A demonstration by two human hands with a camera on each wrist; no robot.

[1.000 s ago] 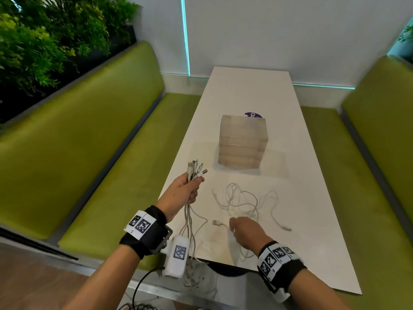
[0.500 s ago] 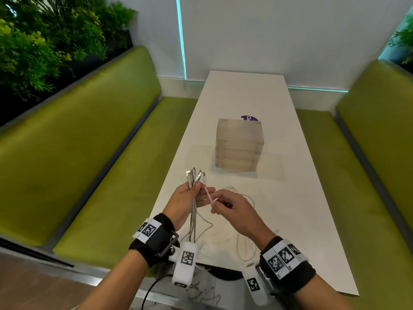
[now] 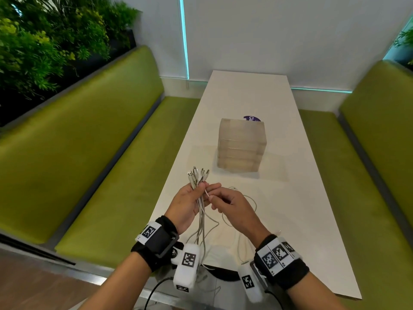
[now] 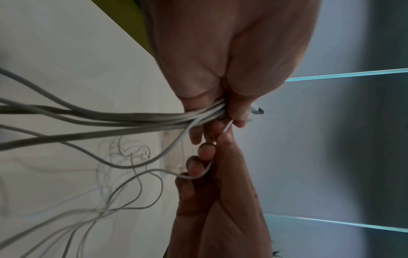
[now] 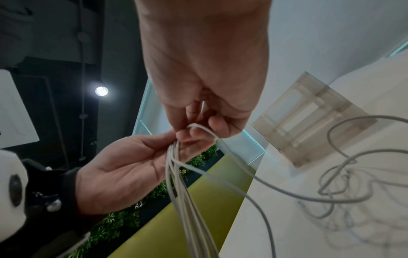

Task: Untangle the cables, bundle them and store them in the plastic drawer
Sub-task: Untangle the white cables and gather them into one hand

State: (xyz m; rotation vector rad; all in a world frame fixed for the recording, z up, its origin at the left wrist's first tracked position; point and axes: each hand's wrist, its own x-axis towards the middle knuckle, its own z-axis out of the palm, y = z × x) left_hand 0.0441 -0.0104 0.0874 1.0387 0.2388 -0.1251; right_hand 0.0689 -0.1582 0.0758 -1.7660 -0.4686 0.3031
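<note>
My left hand (image 3: 190,203) grips a bunch of white cables (image 3: 197,179) near their plugs, which stick up above the fist; the cords hang down past the table's near edge. My right hand (image 3: 230,205) pinches the end of one more white cable (image 3: 206,194) and holds it against the bunch at the left fingers. The left wrist view shows the cords (image 4: 132,118) running through the left fist, and the single cable (image 4: 154,172) curling round the right fingers. More loose cable (image 3: 250,202) lies on the table behind the right hand. The translucent plastic drawer unit (image 3: 242,145) stands mid-table, its drawers pushed in.
The white table (image 3: 290,198) is long and narrow, with green bench seats (image 3: 100,164) on both sides and a white wall at the far end. A purple round sticker (image 3: 251,118) peeks out behind the drawer unit. Plants line the left bench's back.
My right hand left the table with one cable end and rose to the left hand's bunch. The left hand has kept its grip, shifting slightly toward the right.
</note>
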